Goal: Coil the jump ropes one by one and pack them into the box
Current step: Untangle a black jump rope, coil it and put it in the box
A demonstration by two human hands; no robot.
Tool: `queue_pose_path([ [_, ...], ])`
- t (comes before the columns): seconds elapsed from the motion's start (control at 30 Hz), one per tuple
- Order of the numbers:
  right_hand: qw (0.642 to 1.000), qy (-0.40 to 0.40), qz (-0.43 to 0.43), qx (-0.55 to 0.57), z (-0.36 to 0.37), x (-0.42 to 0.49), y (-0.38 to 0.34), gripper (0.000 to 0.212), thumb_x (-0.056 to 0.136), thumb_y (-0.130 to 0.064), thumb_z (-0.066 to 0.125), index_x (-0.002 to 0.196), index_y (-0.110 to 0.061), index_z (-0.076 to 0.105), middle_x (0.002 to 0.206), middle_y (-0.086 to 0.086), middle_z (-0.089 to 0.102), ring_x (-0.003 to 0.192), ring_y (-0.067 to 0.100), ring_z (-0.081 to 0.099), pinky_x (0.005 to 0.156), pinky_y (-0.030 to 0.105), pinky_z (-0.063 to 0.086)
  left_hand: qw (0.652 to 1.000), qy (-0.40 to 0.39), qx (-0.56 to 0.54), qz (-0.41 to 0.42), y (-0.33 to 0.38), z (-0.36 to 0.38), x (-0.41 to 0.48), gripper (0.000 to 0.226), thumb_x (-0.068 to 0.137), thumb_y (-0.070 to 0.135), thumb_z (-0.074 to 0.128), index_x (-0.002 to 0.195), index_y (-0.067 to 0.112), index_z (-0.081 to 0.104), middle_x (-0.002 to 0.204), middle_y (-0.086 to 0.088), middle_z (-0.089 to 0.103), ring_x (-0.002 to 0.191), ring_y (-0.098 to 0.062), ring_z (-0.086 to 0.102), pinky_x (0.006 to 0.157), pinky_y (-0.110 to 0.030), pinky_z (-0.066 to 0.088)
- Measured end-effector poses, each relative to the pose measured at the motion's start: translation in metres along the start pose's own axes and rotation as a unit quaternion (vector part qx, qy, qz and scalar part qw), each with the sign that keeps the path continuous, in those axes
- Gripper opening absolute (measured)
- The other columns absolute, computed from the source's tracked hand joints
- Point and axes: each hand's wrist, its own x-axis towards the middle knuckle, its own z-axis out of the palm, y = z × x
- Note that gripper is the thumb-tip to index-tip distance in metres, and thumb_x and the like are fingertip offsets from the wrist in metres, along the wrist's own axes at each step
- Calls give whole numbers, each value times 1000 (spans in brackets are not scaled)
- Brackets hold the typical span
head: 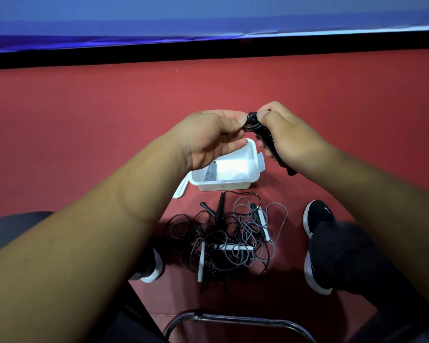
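Note:
My right hand (286,137) grips a black jump rope (263,138), handles bundled with cord wound round them, held above the floor. My left hand (208,139) pinches the cord at the bundle's top end. Below the hands a white plastic box (254,167) stands open on the red floor, with a grey ribbed handle (210,172) lying inside it. In front of the box lies a tangled pile of jump ropes (230,240), black and grey cords with black and white handles.
The box's white lid (180,191) rests beside its left wall. My shoes (316,243) flank the pile on the red floor. A chrome chair frame (235,319) curves at the bottom. A black strip and blue wall run across the back.

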Motion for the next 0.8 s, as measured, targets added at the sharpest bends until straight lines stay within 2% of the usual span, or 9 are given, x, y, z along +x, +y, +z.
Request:
queue_pose_path([
  [0.1, 1000, -1, -5, -6, 0, 0, -1, 21, 106, -35, 39, 104, -29, 59, 70, -8, 62, 60, 14, 53, 55, 28, 40, 1000, -3, -3, -6, -2, 0, -2, 11, 101, 2, 62, 100, 13, 67, 82, -2, 72, 72, -11, 68, 80, -32, 62],
  [0.2, 1000, -8, -15, -25, 0, 2, 1, 21, 106, -37, 38, 102, -31, 57, 71, -9, 62, 63, 15, 54, 59, 33, 41, 1000, -2, -19, -4, -3, 1, -4, 10, 100, 3, 62, 105, 11, 66, 77, -1, 72, 71, -10, 70, 79, -30, 62],
  [0.3, 998, -16, -20, -50, 0, 1, 3, 21, 109, -37, 36, 106, -28, 55, 59, -14, 58, 54, 8, 49, 51, 24, 38, 1000, 1, -18, 12, -4, 0, -5, 20, 99, 5, 66, 118, 10, 62, 82, 0, 74, 74, -9, 72, 75, -26, 60],
  [0.37, 999, -19, -16, -48, 2, -1, 3, 22, 110, -37, 36, 109, -25, 54, 58, -13, 57, 51, 6, 48, 47, 21, 36, 1000, 10, -6, 21, -5, 0, -6, 20, 98, 6, 68, 117, 11, 64, 85, -1, 75, 77, -9, 73, 74, -25, 60],
  [0.4, 999, -19, -8, -34, 3, -1, 3, 22, 110, -37, 37, 111, -24, 54, 63, -11, 58, 55, 8, 51, 51, 22, 39, 999, 16, 2, 33, -5, 1, -7, 16, 98, 6, 69, 113, 10, 66, 85, -2, 75, 77, -10, 74, 73, -25, 62],
  [0.5, 998, -3, 33, 44, 4, 1, 2, 23, 109, -36, 38, 117, -22, 55, 81, 0, 65, 67, 20, 58, 60, 33, 44, 991, 45, 59, 114, -1, 5, -9, 9, 93, 4, 75, 100, 7, 70, 86, -10, 76, 79, -17, 75, 80, -31, 63],
  [0.6, 996, -5, 39, 79, 1, 4, 2, 30, 110, -41, 40, 122, -20, 58, 80, 0, 69, 68, 23, 59, 58, 34, 45, 966, 65, 161, 190, 5, 5, -7, 15, 88, 4, 81, 100, 6, 72, 93, -20, 77, 83, -22, 76, 81, -36, 64],
  [0.7, 996, -9, 38, 80, -1, 6, 5, 33, 111, -43, 42, 123, -18, 59, 80, 1, 70, 63, 22, 58, 51, 29, 43, 944, 73, 232, 224, 6, 5, -6, 16, 90, 3, 78, 101, 12, 73, 92, -20, 77, 78, -20, 75, 82, -39, 64],
  [0.8, 997, -14, 36, 72, -2, 6, 7, 35, 111, -44, 42, 123, -15, 59, 80, 1, 71, 63, 22, 59, 56, 34, 46, 922, 68, 286, 253, 5, 6, -8, 19, 92, 1, 74, 105, 15, 73, 90, -20, 77, 78, -22, 72, 85, -45, 64],
])
